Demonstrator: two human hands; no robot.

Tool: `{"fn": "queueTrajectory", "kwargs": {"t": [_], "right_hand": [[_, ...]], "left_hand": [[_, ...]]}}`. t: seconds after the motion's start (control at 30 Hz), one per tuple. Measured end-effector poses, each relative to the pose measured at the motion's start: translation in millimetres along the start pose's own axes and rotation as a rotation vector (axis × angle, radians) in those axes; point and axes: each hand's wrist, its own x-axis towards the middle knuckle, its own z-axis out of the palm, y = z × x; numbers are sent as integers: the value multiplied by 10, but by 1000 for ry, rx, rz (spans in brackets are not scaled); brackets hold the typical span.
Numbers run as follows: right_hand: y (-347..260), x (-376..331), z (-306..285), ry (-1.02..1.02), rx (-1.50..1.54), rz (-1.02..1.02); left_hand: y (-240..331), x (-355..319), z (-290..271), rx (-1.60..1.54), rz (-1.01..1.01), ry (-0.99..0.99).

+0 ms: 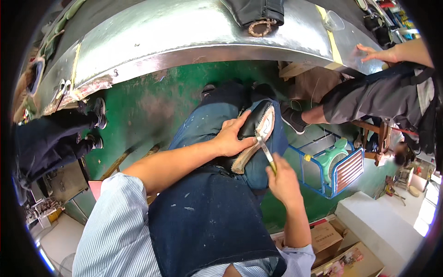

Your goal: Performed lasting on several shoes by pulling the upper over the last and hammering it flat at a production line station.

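A black shoe (264, 121) lies upside down across my lap, its pale, ragged-edged underside facing up and its toe pointing away. My left hand (230, 137) is closed on the shoe's left side, with the thumb at the edge of the underside near the middle. In my right hand (284, 183) is a slim tool (266, 153) with a light, metal-looking shaft and a yellow-green handle. Its tip meets the underside just beside my left thumb. Whether that tip is a blade or a brush is too small to tell. A dark blue apron (203, 217) covers my lap.
A metal-topped bench (161, 32) runs across ahead, bearing a black boot (254, 11) and a clear cup (333, 21). Another person's hand (378, 54) rests there at right. A blue-framed green fan (333, 161) stands right; cardboard boxes (325, 237) sit lower right. Someone's legs (55, 134) are left.
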Motion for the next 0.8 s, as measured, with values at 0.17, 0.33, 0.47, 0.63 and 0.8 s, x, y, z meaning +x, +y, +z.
{"fn": "queueTrajectory", "kwargs": {"t": [0.17, 0.33, 0.47, 0.63, 0.8], "right_hand": [[-88, 185, -280, 63, -270, -28], [368, 152, 433, 87, 629, 157], [403, 112, 448, 111, 801, 177], [277, 102, -250, -207, 855, 288], [21, 349, -291, 236, 278, -6]], "left_hand": [[47, -116, 234, 168, 99, 227], [172, -138, 259, 292, 144, 218], [299, -136, 203, 483, 157, 87], [375, -137, 136, 444, 162, 106], [429, -90, 174, 480, 169, 40]]}}
